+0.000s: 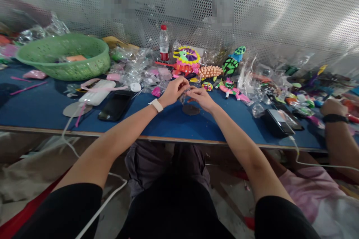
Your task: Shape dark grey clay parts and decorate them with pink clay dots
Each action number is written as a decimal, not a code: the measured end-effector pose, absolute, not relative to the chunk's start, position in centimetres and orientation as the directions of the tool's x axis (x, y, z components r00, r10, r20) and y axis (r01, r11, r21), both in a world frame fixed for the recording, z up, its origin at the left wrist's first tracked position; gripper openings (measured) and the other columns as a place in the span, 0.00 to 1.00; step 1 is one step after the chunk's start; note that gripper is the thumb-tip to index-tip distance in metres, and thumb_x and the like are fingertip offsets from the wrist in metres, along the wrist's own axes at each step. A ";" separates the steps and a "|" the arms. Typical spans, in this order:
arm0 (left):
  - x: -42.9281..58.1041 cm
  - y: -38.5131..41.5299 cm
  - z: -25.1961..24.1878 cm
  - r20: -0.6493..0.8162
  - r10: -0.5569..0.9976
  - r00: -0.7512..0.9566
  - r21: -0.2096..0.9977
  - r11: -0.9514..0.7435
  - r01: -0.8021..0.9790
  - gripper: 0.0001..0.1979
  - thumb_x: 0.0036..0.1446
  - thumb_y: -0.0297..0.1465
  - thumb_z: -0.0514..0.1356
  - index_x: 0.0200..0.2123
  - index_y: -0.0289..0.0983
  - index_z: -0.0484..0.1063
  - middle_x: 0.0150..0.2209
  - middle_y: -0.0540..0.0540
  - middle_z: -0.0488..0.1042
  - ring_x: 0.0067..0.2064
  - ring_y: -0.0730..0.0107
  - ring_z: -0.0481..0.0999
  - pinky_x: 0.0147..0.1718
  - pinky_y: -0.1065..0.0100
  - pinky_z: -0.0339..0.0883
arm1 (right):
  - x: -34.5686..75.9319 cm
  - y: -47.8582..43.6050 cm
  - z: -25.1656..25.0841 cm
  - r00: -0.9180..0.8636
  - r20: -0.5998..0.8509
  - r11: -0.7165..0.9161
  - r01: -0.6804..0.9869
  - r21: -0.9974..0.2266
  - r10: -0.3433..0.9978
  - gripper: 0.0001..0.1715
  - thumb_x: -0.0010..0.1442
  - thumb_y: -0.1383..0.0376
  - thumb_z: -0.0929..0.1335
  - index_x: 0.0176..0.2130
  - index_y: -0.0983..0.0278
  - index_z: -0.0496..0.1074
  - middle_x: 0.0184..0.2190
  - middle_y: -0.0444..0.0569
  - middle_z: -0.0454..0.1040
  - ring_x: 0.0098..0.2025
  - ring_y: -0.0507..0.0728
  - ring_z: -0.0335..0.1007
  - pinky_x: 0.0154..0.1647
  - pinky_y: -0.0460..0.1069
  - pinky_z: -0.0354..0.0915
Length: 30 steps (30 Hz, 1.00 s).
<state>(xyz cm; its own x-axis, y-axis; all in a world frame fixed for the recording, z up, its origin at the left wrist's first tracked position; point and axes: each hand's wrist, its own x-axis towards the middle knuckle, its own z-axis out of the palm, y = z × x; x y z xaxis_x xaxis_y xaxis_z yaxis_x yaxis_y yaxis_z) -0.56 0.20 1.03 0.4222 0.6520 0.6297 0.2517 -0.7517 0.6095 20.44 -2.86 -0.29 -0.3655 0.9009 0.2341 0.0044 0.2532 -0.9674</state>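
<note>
My two hands meet over the blue table (165, 129), a little below the row of toys, and the small piece of clear plastic (183, 99) sits between my fingertips, just above the dark round disc (191, 110) at six o'clock. My left hand (179, 90) is bent at the knuckles, thumb and fingers drawn together in a pinch on the plastic. My right hand (201, 98) reaches in from three o'clock with curled fingers meeting the same spot; I cannot tell whether they pinch it or only touch it.

I judge the plastic to be very light, thin and limp, slick on its face and easy to crease or tear. I would take it by an edge, between thumb and forefinger pads, pressing gently; whatever may lie inside it is too small to make out.

As for writing, I can read none. The red-capped bottle (164, 43) at eleven o'clock wears a white and red label, its print too small. The black phone (114, 106) at nine o'clock shows a dark face, and the boxy device (277, 123) at four o'clock bears no lettering I can read.
</note>
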 end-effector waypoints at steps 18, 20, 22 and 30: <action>-1.0 1.6 0.5 0.611 0.698 0.373 0.687 -0.702 0.188 0.14 0.79 0.44 0.66 0.46 0.39 0.81 0.44 0.40 0.88 0.42 0.61 0.86 0.44 0.60 0.81 | 21.1 -1.9 -0.5 -0.294 0.285 0.309 0.035 -0.951 0.912 0.35 0.53 0.29 0.85 0.43 0.53 0.93 0.62 0.51 0.88 0.57 0.66 0.84 0.46 0.58 0.87; -0.9 1.6 0.4 0.607 0.702 0.371 0.693 -0.697 0.183 0.15 0.79 0.44 0.66 0.46 0.38 0.82 0.44 0.39 0.88 0.42 0.61 0.86 0.44 0.60 0.82 | 21.1 -2.0 -0.4 -0.332 0.297 0.340 0.077 -0.937 0.895 0.36 0.55 0.29 0.84 0.44 0.53 0.93 0.63 0.52 0.87 0.57 0.67 0.84 0.47 0.60 0.87; -0.9 1.6 0.2 0.602 0.703 0.378 0.699 -0.693 0.177 0.16 0.79 0.45 0.67 0.46 0.38 0.82 0.43 0.40 0.88 0.42 0.61 0.87 0.45 0.60 0.83 | 21.1 -2.0 -0.5 -0.368 0.305 0.368 0.113 -0.923 0.878 0.37 0.57 0.27 0.82 0.44 0.53 0.93 0.62 0.52 0.86 0.55 0.66 0.84 0.48 0.60 0.87; -0.7 1.7 0.3 0.529 0.753 0.390 0.785 -0.609 0.111 0.21 0.78 0.49 0.69 0.53 0.35 0.85 0.50 0.36 0.90 0.48 0.59 0.88 0.48 0.61 0.84 | 21.7 -0.6 -1.2 -0.269 0.448 0.497 0.152 -0.854 0.852 0.43 0.60 0.21 0.77 0.43 0.53 0.92 0.56 0.54 0.84 0.51 0.65 0.82 0.41 0.60 0.88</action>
